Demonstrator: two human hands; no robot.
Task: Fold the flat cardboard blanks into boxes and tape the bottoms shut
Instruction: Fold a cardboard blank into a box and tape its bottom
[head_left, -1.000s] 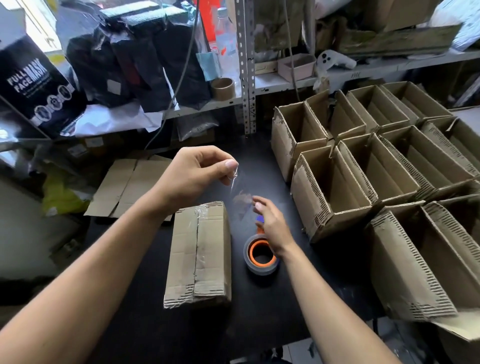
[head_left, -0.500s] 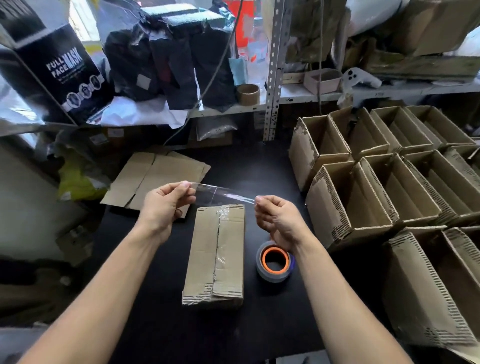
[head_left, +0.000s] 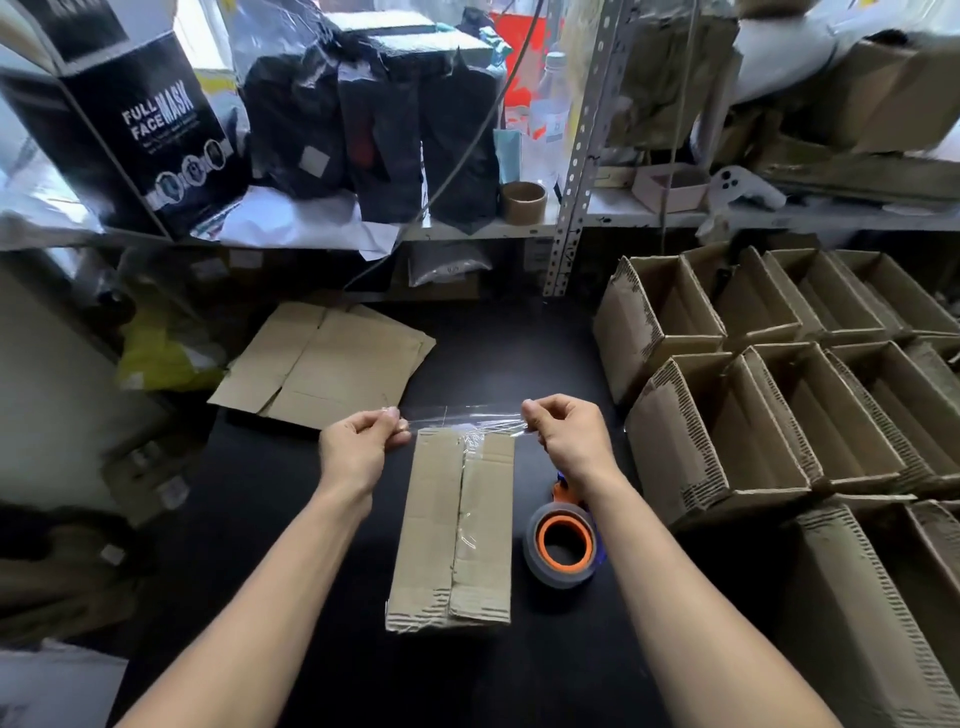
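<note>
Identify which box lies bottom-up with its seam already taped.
The box between the hands, beside the tape roll. The boxes on the right all stand open.

A brown cardboard box is lying bottom up on the black worktop, its flaps closed with clear tape along the centre seam. A clear tape strip is stretching taut above its far edge. An orange-cored tape roll is lying flat just beside its right. Flat cardboard blanks are lying behind it to the left.

Lighting: daylight from upper-left window, blown out. Black tabletop dim, faint sheen. Glare on plastic wrapping. Wide-angle bowing, soft blur at edges.
</note>
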